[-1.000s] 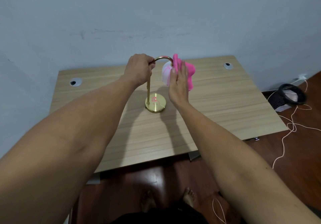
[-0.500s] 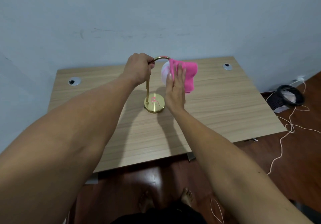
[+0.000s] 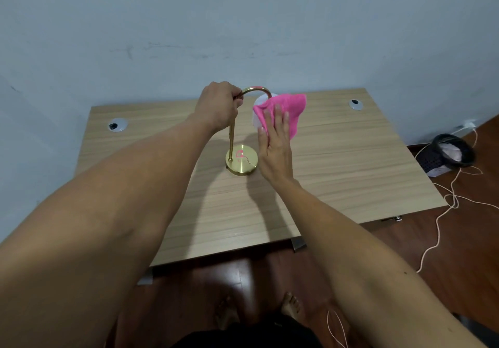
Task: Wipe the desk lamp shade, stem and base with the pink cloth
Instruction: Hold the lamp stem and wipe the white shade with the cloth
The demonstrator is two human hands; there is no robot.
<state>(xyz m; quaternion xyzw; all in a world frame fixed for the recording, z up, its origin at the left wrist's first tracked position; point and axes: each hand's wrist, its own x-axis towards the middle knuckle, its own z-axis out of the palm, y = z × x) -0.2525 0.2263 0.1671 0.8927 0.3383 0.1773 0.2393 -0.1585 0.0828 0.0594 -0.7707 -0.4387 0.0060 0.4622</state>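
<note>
A small brass desk lamp stands on the wooden desk (image 3: 337, 164). Its round gold base (image 3: 244, 165) sits near the desk's middle, and a thin gold stem (image 3: 231, 142) rises and curves over to a white shade (image 3: 259, 101). My left hand (image 3: 218, 104) grips the top of the stem at the bend. My right hand (image 3: 275, 139) presses the pink cloth (image 3: 290, 110) flat against the near side of the shade with straight fingers. The cloth covers most of the shade.
Two round cable grommets, one at the left (image 3: 117, 125) and one at the right (image 3: 355, 104), sit in the desk's back corners. A black mesh bin (image 3: 448, 155) and a loose white cord (image 3: 442, 212) lie on the dark floor at the right. A blue wall stands behind the desk.
My right hand has slid with the cloth round the shade toward me and to the right. The cloth now spreads wider over the shade. My left hand keeps its grip on the stem.
</note>
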